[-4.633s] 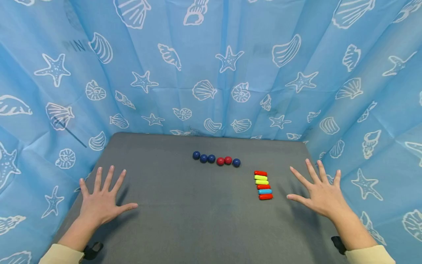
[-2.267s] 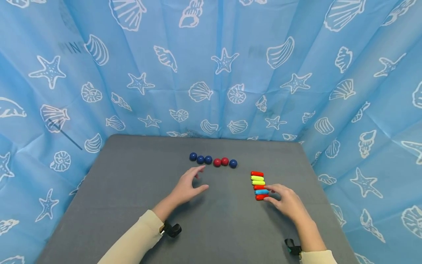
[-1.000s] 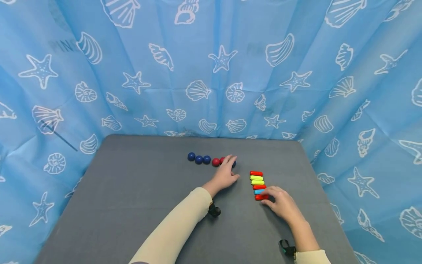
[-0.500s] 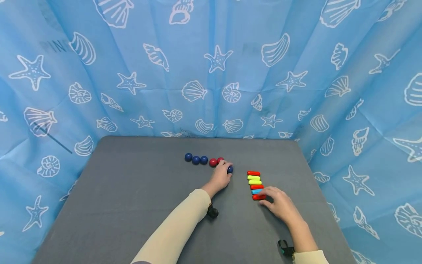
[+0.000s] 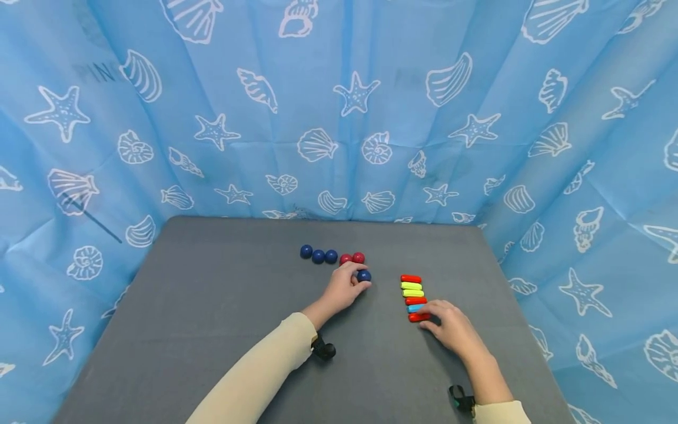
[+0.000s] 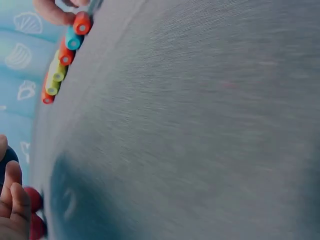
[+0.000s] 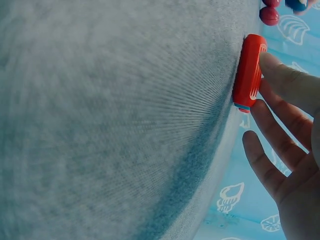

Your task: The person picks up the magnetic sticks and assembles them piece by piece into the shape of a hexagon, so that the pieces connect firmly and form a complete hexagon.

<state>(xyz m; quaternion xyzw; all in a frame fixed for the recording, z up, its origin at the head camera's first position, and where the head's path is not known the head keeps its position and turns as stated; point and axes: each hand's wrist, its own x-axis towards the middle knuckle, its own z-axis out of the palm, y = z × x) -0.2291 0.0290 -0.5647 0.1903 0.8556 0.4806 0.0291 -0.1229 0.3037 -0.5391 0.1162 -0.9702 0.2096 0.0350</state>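
Note:
My left hand (image 5: 339, 290) pinches a dark blue ball (image 5: 364, 275) between thumb and fingers, just in front of two red balls (image 5: 358, 258). At the left edge of the left wrist view, fingers partly cover that ball (image 6: 8, 159). My right hand (image 5: 452, 327) hovers with loosely bent fingers at the near end of a column of short coloured plastic sticks (image 5: 411, 286). Its fingertips overlap the blue stick (image 5: 415, 308) and the nearest red stick (image 5: 417, 317). In the right wrist view, the thumb overlaps the side of this ridged red stick (image 7: 248, 72), which lies on the table.
Three more dark blue balls (image 5: 318, 256) line up to the left of the red ones. The grey table (image 5: 212, 330) ends at a blue curtain (image 5: 265, 153) with white shells and starfish, behind and at both sides.
My left hand has crossed to the row's right end, taken the rightmost blue ball and drawn it slightly nearer and left. My right hand came in to the sticks and has since stayed there.

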